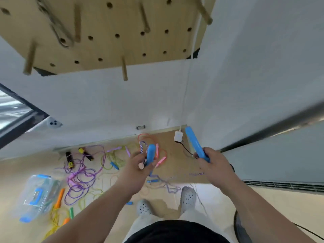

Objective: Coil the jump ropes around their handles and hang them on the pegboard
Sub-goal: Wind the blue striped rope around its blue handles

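Wooden pegboard [108, 50] is mounted on the wall overhead, and its pegs [124, 70] project outward, evidently so that coiled ropes can be hung over them. Loose jump ropes [78, 174] are left tangled on the floor below, purple, yellow and pink, none yet wound. A clear plastic box [39, 195] with blue latches lies at the left. What it holds cannot be told through the blur. One blue handle [150, 153] is gripped in the left hand [140, 163] and its twin [194, 142] in the right hand [213, 163]. Both are held upright and apart, probably so the striped rope [142, 146] by the left handle can be gathered for winding.
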Demonstrator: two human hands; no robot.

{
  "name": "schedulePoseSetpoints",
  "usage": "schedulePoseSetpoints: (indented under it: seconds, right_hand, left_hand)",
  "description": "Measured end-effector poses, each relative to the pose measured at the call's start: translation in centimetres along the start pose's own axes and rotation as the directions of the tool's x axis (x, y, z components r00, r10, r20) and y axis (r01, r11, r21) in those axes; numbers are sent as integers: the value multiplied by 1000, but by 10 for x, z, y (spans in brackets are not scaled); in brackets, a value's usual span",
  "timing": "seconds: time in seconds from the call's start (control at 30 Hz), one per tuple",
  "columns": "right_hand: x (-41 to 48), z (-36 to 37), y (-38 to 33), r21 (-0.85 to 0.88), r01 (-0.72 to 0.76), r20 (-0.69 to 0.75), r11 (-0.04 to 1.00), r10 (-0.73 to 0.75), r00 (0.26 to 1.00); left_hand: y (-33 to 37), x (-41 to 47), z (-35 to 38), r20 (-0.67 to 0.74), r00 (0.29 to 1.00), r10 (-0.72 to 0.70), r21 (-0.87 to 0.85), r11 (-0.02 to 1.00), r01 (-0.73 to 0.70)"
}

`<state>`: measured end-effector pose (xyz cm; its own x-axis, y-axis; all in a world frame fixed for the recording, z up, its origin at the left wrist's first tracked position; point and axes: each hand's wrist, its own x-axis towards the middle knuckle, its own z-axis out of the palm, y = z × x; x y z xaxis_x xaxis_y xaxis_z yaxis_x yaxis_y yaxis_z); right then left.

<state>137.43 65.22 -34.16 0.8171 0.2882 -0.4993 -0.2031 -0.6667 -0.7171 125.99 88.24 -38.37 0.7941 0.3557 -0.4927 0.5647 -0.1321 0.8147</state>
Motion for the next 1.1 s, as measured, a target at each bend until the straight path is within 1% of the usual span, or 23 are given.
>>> schedulePoseSetpoints:
  seconds: [0.13,0.2,0.23,0.27,0.33,0.43,0.47,0.5,0.53,0.6,0.63,0.67,0.7,0.77,0.83,0.9,0.97,1.03,1.1]
  right_hand:
    - [-36,-21,-23,96,168,67,981,-175,982]
    - [-48,-35,-29,71,270,83,960,-276,958]
    - [-53,-43,-31,58,311,95,949,-315,944]
    - [-56,-50,-31,53,331,109,942,-335,936]
    - [-58,-63,-25,13,339,146,941,-337,930]
    - [-59,-73,-12,-82,357,246,931,-328,912]
    - [-57,-73,-9,-118,388,294,914,-341,893]
    - [-55,-73,-7,-148,451,356,880,-378,855]
    - [-52,-71,-6,-156,529,431,834,-424,796]
    - [-47,-64,-5,-141,691,601,709,-494,629]
    - [-46,-60,-6,-134,751,663,647,-505,553]
    - [-45,-56,-9,-131,790,709,599,-501,497]
    - [-45,-52,-12,-133,812,738,568,-490,464]
    - [-50,-43,-20,-139,830,757,540,-482,441]
    - [-55,-34,-31,-108,852,716,512,-555,424]
    - [-61,-30,-43,-58,874,665,482,-634,393]
    - [-63,-26,-51,-43,885,650,463,-660,377]
    - [-67,-22,-59,-22,870,693,492,-620,368]
    - [-69,-14,-63,18,829,741,558,-564,364]
  left_hand:
    - [14,-30,-11,-140,978,156,219,968,-123]
    - [22,-46,-12,-230,950,213,229,960,-160]
    - [27,-56,-11,-274,939,209,185,969,-162]
    - [35,-67,-8,-309,935,174,100,984,-150]
    - [44,-87,-2,-374,925,68,-72,992,-102]
    - [49,-117,8,-482,875,-36,-226,970,-85]
    - [49,-126,11,-511,857,-65,-266,960,-86]
    - [50,-134,15,-534,840,-94,-307,948,-88]
    - [50,-141,20,-549,826,-124,-362,927,-102]
    - [52,-154,30,-550,816,-176,-494,857,-148]
    - [53,-160,34,-535,820,-204,-563,809,-167]
    - [56,-166,37,-510,830,-225,-627,758,-181]
    - [59,-173,39,-476,847,-238,-674,717,-177]
    - [66,-185,40,-382,896,-228,-720,681,-133]
    - [71,-197,37,-305,934,-185,-695,714,-85]
    - [72,-204,33,-302,940,-160,-626,777,-68]
    - [70,-209,29,-306,940,-148,-611,788,-75]
    - [66,-213,26,-316,938,-141,-646,756,-104]
    - [59,-214,20,-335,929,-155,-692,710,-131]
